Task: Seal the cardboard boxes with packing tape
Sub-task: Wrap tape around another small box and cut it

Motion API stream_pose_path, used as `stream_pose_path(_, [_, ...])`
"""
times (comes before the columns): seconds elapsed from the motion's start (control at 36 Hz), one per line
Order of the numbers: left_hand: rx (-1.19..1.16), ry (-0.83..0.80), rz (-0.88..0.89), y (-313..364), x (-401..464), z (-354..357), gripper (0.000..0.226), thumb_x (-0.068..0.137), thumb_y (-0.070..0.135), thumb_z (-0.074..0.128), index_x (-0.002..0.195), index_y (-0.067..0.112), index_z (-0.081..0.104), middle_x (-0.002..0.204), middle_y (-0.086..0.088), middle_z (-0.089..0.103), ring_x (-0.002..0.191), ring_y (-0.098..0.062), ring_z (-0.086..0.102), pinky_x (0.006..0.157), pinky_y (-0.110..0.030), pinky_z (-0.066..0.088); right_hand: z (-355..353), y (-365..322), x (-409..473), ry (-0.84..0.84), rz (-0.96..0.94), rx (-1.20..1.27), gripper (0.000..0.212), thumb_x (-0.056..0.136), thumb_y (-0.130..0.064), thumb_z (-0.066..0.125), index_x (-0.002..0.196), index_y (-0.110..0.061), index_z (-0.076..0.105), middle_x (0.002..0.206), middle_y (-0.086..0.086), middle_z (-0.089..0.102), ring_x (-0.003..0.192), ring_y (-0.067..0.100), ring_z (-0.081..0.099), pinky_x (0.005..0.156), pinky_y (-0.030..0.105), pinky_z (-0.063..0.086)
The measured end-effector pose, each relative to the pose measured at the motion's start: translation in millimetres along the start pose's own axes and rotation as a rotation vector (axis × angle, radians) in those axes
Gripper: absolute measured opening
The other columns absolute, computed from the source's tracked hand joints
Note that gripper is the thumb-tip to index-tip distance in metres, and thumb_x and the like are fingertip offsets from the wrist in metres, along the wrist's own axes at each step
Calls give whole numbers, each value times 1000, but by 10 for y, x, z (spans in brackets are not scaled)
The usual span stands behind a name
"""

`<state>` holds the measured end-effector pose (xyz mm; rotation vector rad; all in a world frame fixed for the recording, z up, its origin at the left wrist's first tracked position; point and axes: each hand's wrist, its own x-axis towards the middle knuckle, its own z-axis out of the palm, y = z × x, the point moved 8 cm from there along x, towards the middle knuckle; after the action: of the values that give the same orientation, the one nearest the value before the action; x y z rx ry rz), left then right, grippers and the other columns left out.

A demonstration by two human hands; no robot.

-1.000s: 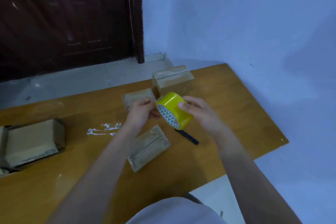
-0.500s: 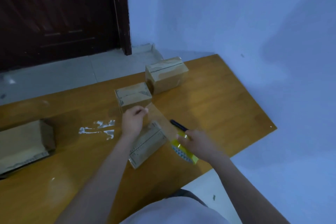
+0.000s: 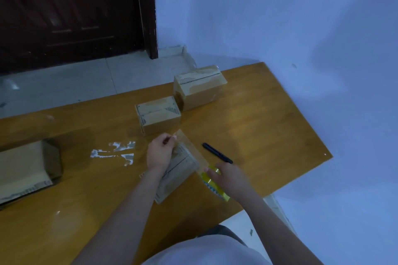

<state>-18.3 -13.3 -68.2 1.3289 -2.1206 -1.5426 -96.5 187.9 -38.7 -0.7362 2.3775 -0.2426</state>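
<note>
Here, tape strip (image 3: 190, 149) stretched diagonally, far-left to near-right

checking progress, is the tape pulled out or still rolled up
Pulled out: a clear strip stretches from the left hand to the roll in the right hand.

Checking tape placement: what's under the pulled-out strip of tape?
The flat box lies under the tape strip, which runs from the left hand to the roll in the right hand. Contact can't be told; the left hand covers the box's far end.
</note>
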Motion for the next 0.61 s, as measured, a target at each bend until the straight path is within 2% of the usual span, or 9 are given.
stream_pose_path(0.11, [-54, 6, -29, -49, 40, -17, 23, 94, 26, 58, 83, 8, 66, 80, -6, 65, 73, -17, 57, 65, -28, 43, 20, -32, 62, -10, -20, -9, 39, 95, -51, 43, 89, -16, 59, 57, -2, 43, 47, 9, 41, 45, 22, 32])
stream_pose_path(0.22, [-35, -2, -59, -92, 64, -10, 21, 94, 21, 57, 82, 6, 65, 78, -5, 63, 68, -10, 53, 59, -23, 38, 89, -13, 126, -29, -5, -41, 41, 95, -51, 42, 68, -21, 44, 58, -4, 42, 50, 9, 41, 45, 22, 30])
stream_pose_path(0.28, [-26, -10, -83, -118, 77, -4, 21, 94, 20, 57, 81, 5, 65, 77, -4, 62, 67, -10, 52, 58, -22, 36, 177, 2, 161, -44, 3, -48, 44, 96, -51, 40, 66, -19, 42, 59, -3, 41, 52, 10, 41, 46, 24, 29])
stream_pose_path(0.36, [-40, -31, -130, -158, 96, 12, 23, 94, 20, 57, 80, 3, 66, 77, -6, 62, 68, -12, 52, 59, -23, 37, 310, 8, 195, -62, 1, -28, 42, 97, -50, 39, 70, -17, 42, 60, -4, 39, 52, 9, 36, 47, 24, 28])
stream_pose_path(0.44, [-41, -66, -206, -201, 128, 30, 21, 92, 18, 60, 82, 2, 69, 83, -11, 65, 74, -19, 55, 68, -30, 41, 380, 37, 222, -91, 7, 22, 39, 97, -50, 40, 76, -18, 47, 62, -4, 42, 53, 9, 39, 48, 22, 31])
stream_pose_path(0.61, [39, -147, -280, -213, 196, 71, 24, 86, 16, 64, 62, 15, 63, 69, -3, 59, 72, -20, 55, 68, -28, 40, 426, 59, 260, -131, 14, 86, 40, 96, -50, 40, 68, -21, 40, 61, -4, 39, 52, 9, 38, 48, 22, 30])
